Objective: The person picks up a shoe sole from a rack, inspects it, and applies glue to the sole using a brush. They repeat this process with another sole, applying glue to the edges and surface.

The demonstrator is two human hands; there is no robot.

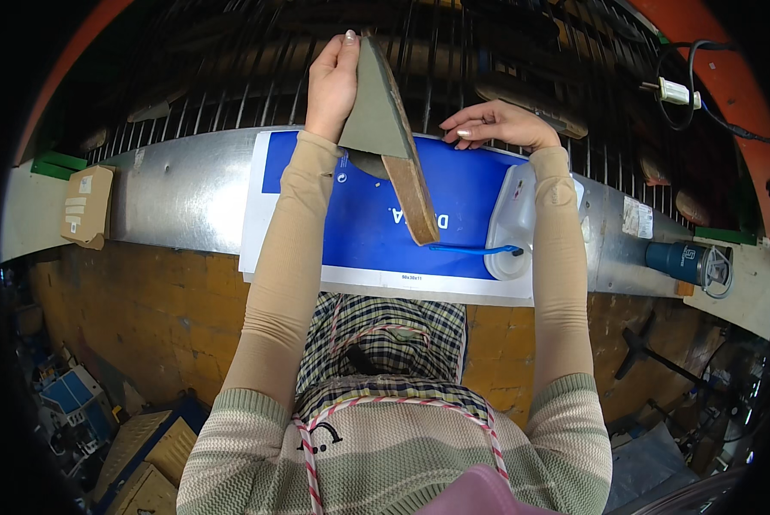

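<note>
Knit top: green and cream bands, ribbed cuffs, dark motif at left. Forearm sleeves: tan, wrist-length. Apron: plaid; striped red-and-white cord.

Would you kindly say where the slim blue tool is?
In the head view, the slim blue tool is right of centre, its left end near the wedge, right end over the white container.

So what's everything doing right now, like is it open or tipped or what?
Left hand: closed on the grey-green wedge.
Grey-green wedge: held, tilted.
Right hand: empty, fingers loosely bent.
Blue sheet: lying flat.
White container: partly hidden by the right forearm.
Blue-handled tool: one end over the white container.
White plug: looks unplugged.
</note>
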